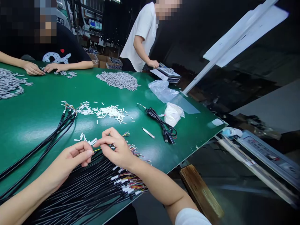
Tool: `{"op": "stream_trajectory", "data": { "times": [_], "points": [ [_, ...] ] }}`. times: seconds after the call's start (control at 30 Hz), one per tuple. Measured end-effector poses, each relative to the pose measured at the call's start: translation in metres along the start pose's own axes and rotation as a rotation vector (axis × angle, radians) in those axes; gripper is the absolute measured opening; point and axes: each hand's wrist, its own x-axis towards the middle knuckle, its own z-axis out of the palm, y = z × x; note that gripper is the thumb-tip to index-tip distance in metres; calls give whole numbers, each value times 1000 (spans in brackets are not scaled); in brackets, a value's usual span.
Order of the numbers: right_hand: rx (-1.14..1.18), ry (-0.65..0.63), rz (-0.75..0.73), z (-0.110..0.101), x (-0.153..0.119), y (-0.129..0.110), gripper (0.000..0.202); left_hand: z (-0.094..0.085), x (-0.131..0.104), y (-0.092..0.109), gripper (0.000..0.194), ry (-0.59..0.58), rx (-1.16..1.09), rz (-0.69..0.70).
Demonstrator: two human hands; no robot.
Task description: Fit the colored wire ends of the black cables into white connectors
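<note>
A thin yellow wire [97, 149] stretches between my two hands above a bundle of black cables [93, 178]. My left hand [76, 155] is closed, thumb and forefinger pinching one end of it. My right hand [117, 150] has bent fingers closed around the wire's other side; what else lies within them is partly hidden. Just behind the fingertips are a few small white tubes [82, 136]. Along the bundle's right side, thin coloured wires [138, 181] stick out of the cable ends, several with white pieces on them.
A pile of white tubes [111, 112] lies mid-table, with more black cables [58, 128] to its left. Farther right are a coiled USB cable [161, 123] and a white bag [173, 115]. Grey parts [118, 80] are heaped behind. Two people work across the table, one beside a scale [167, 75].
</note>
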Motion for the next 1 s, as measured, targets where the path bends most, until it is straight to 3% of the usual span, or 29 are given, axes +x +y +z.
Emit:
{"op": "stream_trajectory", "data": {
  "times": [0.23, 0.33, 0.57, 0.77, 1.0],
  "points": [
    [-24, 10, -116, 2, -3, -5, 6, 0, 1, 7, 30, -45, -58, -27],
    [-29, 46, -167, 4, -3, -6, 9, 1, 6, 10, 25, 27, -186, 14],
    [-187, 81, -270, 5, -5, -12, 16, 3, 5, 13, 19, -74, -316, -26],
    [-313, 244, -288, 11, -7, -7, 16, 4, 3, 11, 22, -87, -410, -89],
    [-399, 263, -305, 13, -7, -3, 12, 6, 3, 9, 21, -87, -401, -63]
  ]
}}
